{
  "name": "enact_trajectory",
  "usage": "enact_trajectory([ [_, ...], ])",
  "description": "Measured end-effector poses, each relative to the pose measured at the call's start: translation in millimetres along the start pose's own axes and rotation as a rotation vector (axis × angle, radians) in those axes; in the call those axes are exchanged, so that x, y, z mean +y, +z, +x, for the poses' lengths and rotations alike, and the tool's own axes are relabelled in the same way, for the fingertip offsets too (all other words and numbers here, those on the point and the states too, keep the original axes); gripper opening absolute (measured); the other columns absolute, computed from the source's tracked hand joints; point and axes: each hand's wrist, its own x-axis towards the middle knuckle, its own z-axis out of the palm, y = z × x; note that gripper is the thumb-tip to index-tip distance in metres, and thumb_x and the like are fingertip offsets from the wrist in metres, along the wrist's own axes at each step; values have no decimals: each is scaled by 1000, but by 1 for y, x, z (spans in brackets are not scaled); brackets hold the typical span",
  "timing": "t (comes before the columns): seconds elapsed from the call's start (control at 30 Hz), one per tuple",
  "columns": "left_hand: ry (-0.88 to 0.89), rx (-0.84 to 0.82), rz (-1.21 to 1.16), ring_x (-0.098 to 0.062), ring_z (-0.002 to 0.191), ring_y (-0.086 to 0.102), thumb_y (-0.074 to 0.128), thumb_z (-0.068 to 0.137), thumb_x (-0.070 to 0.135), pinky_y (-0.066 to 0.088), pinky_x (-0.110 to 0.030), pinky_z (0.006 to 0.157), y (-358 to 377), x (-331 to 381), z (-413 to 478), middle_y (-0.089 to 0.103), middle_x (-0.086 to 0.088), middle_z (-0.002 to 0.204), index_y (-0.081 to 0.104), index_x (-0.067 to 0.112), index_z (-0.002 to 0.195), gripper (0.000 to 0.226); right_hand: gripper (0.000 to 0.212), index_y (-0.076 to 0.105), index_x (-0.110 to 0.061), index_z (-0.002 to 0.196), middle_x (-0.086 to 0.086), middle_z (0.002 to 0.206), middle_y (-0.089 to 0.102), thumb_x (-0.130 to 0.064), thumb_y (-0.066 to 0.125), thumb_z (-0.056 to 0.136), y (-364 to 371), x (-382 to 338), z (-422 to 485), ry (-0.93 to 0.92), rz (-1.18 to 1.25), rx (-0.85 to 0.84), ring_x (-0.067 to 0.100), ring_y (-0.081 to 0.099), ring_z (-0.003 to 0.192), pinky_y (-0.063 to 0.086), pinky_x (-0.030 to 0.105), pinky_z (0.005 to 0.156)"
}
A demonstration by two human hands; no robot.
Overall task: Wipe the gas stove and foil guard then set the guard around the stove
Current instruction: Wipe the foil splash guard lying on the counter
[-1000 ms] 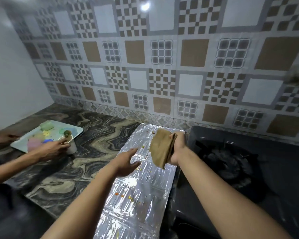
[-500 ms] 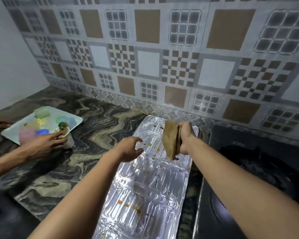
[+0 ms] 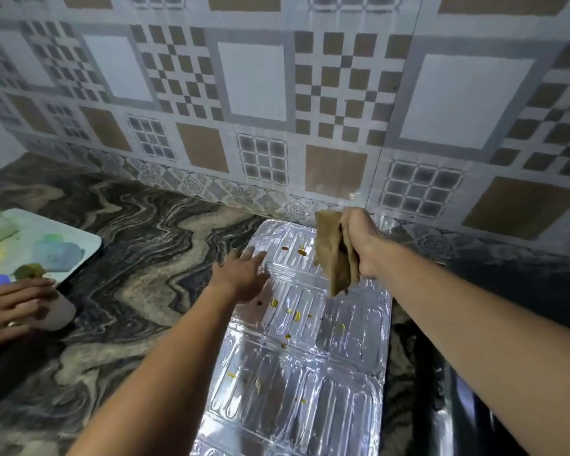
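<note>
The silver foil guard (image 3: 297,383) lies flat on the marbled counter, dotted with yellow and red food spots. My left hand (image 3: 241,274) is spread open, palm down, over the guard's left edge near its far end. My right hand (image 3: 359,245) is closed around a folded tan cloth (image 3: 334,258), which hangs just above the guard's far right part. The black gas stove (image 3: 514,291) lies to the right of the guard, mostly hidden behind my right forearm.
Another person's hand (image 3: 10,307) holds a white cup (image 3: 58,312) at the left, next to a pale tray (image 3: 89,240) with coloured lumps. The marbled counter (image 3: 145,258) stretches between tray and guard. A patterned tiled wall (image 3: 254,83) backs the counter.
The view has tilted down and closed in on the guard. My left hand has spread out flat and lowered onto the guard's left edge. My right hand keeps hold of the cloth.
</note>
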Motion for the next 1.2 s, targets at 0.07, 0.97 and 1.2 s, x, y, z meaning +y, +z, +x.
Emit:
enact_trajectory([
  [0.07,8,-19,14,-32,150,2,29,100,51,16,-65,112,6,-6,9,3,8,164,9,33,155,61,26,48,-12,50,16,61,54,-19,36,71,-2,-1,7,-20,-55,13,29,53,64,48,34,65],
  [0.97,105,27,16,-33,149,-11,17,102,48,2,-67,113,33,-49,43,-12,22,160,-5,43,152,55,71,8,-20,161,1,170,3,-56,8,100,126,83,123,-544,-1395,127,31,-9,155,-10,58,119],
  [1.2,124,63,75,-30,149,-16,14,102,45,-2,-69,113,37,-48,41,-13,20,161,-9,36,153,57,63,-11,-25,160,-4,168,-15,-45,12,105,116,92,129,-604,-1343,31,20,-17,154,-7,46,124],
])
